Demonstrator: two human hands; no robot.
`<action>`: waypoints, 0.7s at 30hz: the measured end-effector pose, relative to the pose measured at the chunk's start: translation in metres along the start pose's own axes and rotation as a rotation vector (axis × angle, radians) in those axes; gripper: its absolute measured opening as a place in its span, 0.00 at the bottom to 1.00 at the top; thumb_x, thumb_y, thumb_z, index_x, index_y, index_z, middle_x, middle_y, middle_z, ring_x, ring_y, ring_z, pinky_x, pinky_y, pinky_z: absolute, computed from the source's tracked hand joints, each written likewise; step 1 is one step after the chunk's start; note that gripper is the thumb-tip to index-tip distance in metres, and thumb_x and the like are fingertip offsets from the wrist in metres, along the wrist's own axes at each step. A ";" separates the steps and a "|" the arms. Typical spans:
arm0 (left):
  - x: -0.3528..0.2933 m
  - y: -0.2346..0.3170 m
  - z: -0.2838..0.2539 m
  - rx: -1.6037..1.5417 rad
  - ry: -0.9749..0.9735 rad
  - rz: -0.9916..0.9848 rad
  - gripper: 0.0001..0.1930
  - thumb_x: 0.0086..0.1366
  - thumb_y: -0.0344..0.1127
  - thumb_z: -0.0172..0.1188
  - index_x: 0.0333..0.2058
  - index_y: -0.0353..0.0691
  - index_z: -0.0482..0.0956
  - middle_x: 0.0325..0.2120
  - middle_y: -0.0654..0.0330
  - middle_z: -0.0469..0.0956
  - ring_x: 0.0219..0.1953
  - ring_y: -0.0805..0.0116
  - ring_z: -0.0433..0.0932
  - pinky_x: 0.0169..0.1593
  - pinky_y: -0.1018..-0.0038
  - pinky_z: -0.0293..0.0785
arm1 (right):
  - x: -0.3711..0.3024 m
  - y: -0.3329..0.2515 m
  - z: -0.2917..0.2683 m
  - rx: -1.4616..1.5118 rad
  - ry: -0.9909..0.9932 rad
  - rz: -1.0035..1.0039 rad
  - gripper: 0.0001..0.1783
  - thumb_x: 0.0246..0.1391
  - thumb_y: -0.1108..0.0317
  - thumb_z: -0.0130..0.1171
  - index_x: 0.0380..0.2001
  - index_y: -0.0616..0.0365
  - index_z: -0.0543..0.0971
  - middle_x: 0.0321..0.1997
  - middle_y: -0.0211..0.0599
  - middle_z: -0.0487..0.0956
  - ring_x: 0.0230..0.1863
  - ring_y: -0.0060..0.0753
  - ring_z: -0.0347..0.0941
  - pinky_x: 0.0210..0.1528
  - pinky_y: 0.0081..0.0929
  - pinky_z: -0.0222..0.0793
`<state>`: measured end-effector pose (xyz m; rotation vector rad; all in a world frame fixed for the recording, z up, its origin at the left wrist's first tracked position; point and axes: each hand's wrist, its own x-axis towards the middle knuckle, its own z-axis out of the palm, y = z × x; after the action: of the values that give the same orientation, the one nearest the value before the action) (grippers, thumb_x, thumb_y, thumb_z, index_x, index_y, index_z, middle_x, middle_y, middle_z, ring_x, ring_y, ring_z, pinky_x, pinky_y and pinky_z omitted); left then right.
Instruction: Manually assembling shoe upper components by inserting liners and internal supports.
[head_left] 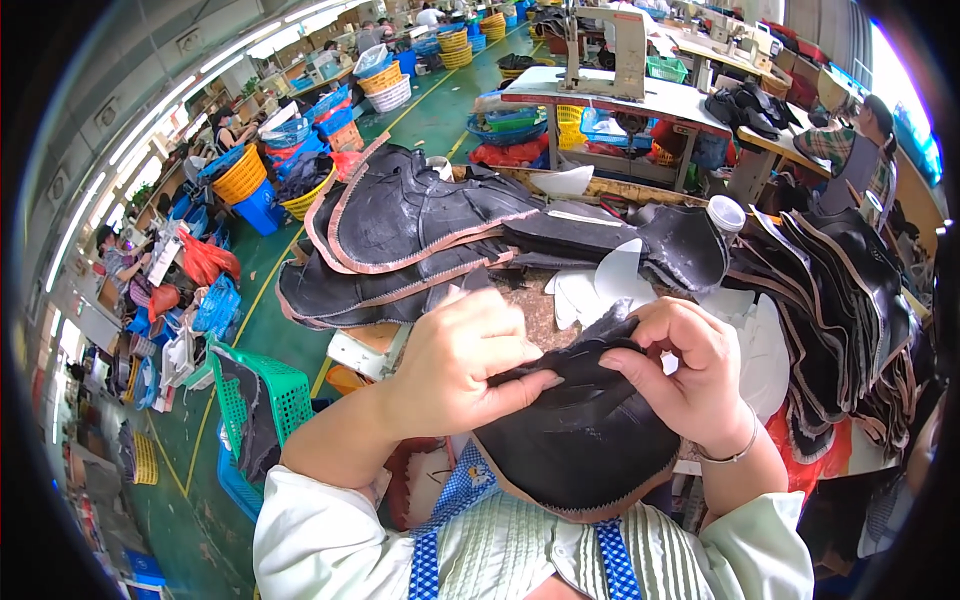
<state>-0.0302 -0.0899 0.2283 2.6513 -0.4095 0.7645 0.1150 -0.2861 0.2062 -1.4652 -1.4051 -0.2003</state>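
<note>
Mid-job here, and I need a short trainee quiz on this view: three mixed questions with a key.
1. True or false: the left hand and the right hand both pinch the black, leather-like piece with the rounded, jagged-cut lower edge.

2. The thin, silver-coloured metal bracelet circles which wrist?
A) left
B) right
C) neither

3. Fill in: the green, perforated plastic basket stands to the person's ____.

Key: 1. True. 2. B. 3. Left.
</note>
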 end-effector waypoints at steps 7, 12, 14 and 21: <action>0.007 0.009 0.018 -0.408 -0.112 -0.159 0.12 0.58 0.33 0.66 0.37 0.32 0.75 0.29 0.51 0.72 0.30 0.52 0.73 0.34 0.62 0.70 | 0.002 -0.009 0.014 -0.067 -0.009 0.045 0.16 0.45 0.74 0.72 0.24 0.59 0.69 0.18 0.34 0.70 0.16 0.27 0.69 0.19 0.20 0.64; 0.006 0.010 0.016 -0.470 -0.071 -0.135 0.10 0.59 0.33 0.66 0.35 0.32 0.78 0.26 0.53 0.74 0.28 0.54 0.75 0.33 0.66 0.71 | -0.007 0.009 0.017 0.430 -0.042 0.167 0.16 0.49 0.72 0.71 0.35 0.60 0.71 0.26 0.29 0.74 0.26 0.19 0.72 0.27 0.19 0.68; 0.005 0.010 0.013 -0.495 -0.033 -0.207 0.10 0.60 0.34 0.66 0.35 0.33 0.80 0.28 0.53 0.77 0.29 0.60 0.78 0.34 0.70 0.73 | -0.012 0.021 0.014 0.641 -0.092 0.111 0.24 0.48 0.71 0.72 0.43 0.60 0.68 0.47 0.38 0.70 0.38 0.23 0.73 0.41 0.22 0.72; -0.005 0.006 0.029 -0.352 0.124 -0.214 0.12 0.59 0.36 0.69 0.32 0.34 0.77 0.24 0.57 0.75 0.26 0.64 0.76 0.30 0.72 0.71 | -0.026 0.013 0.020 0.317 -0.075 0.129 0.19 0.44 0.73 0.74 0.37 0.62 0.74 0.48 0.39 0.66 0.31 0.19 0.70 0.32 0.19 0.70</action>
<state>-0.0229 -0.1060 0.2037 2.2619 -0.1998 0.7107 0.1078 -0.2847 0.1713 -1.3026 -1.3266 0.1550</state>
